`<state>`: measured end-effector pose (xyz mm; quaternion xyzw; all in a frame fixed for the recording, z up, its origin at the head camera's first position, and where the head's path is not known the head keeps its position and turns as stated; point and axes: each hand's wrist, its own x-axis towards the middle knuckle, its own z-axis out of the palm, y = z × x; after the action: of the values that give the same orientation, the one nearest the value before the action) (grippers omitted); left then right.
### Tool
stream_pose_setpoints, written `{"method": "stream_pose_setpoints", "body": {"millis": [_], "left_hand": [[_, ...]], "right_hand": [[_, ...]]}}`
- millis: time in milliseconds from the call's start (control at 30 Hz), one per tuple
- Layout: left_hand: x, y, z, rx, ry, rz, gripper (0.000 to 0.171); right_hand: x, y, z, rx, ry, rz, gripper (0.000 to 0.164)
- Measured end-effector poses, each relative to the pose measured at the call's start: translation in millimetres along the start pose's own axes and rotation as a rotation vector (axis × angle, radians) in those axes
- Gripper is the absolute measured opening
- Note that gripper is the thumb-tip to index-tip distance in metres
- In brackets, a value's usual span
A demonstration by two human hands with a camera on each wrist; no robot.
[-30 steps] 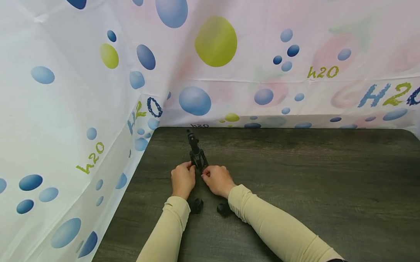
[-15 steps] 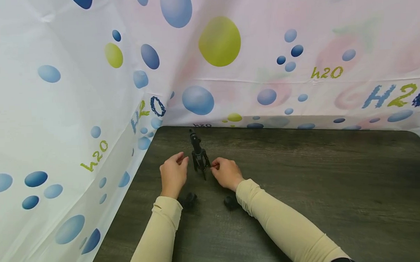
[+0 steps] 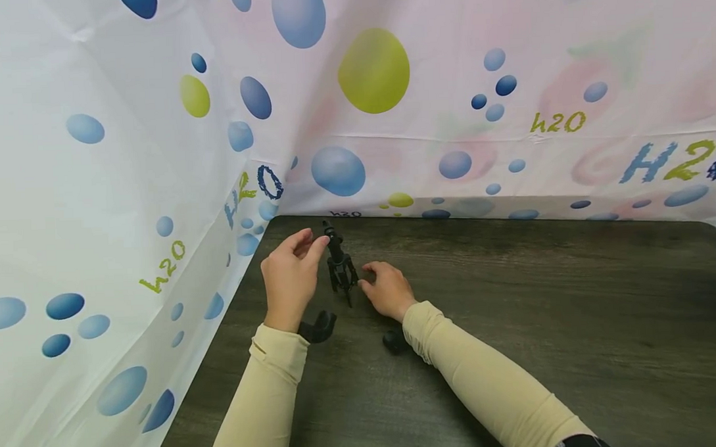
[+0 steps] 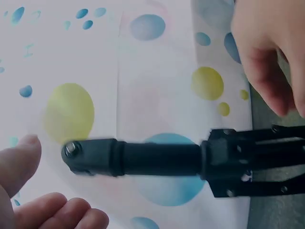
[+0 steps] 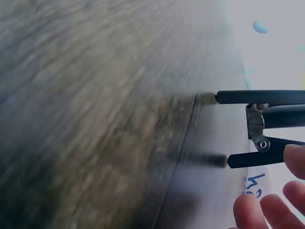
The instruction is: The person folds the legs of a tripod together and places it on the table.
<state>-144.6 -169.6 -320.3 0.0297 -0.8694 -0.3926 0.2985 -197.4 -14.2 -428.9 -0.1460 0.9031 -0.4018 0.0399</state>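
Note:
A small black tripod (image 3: 338,258) stands upright on the dark table, its legs close together. Beside its top is my left hand (image 3: 290,278), thumb and fingers apart with a gap between them. In the left wrist view, the tripod's column (image 4: 162,159) lies across the picture, and my left fingers (image 4: 62,212) are clear of its screw-jointed head (image 4: 78,155). My right hand (image 3: 389,291) is just right of the legs, fingers loosely bent. In the right wrist view, the right thumb (image 5: 295,160) overlaps one leg (image 5: 257,160), near the metal brace (image 5: 256,126).
The dark wood-grain table (image 3: 515,310) extends far to the right. White sheeting (image 3: 448,82) with blue and green bubbles rises behind and on the left. A black curved piece (image 3: 319,327) shows at my left wrist and a dark rounded one (image 3: 394,341) at my right.
My left hand has left the tripod's lower part and risen beside its top. My right hand has drawn slightly right, its fingers loosening off the leg. The tripod stays standing.

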Motion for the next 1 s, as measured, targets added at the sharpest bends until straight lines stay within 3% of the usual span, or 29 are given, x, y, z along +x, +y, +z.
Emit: {"method": "stream_pose_setpoints", "body": {"millis": [233,667,1000], "left_hand": [[4.8,4.0,8.1,0.011,-0.011,0.047,0.047],[8.0,9.7,19.3,0.005,-0.070,-0.043,0.045],[7.2,5.8,21.8,-0.006,-0.077,-0.080,0.040]], "right_hand": [[3.8,-5.3,6.2,0.029,0.000,-0.007,0.038],[10.4,-8.8,11.2,-0.001,0.019,-0.030,0.034],[11.4,-11.9,15.5,-0.064,0.039,0.017,0.032]]}}
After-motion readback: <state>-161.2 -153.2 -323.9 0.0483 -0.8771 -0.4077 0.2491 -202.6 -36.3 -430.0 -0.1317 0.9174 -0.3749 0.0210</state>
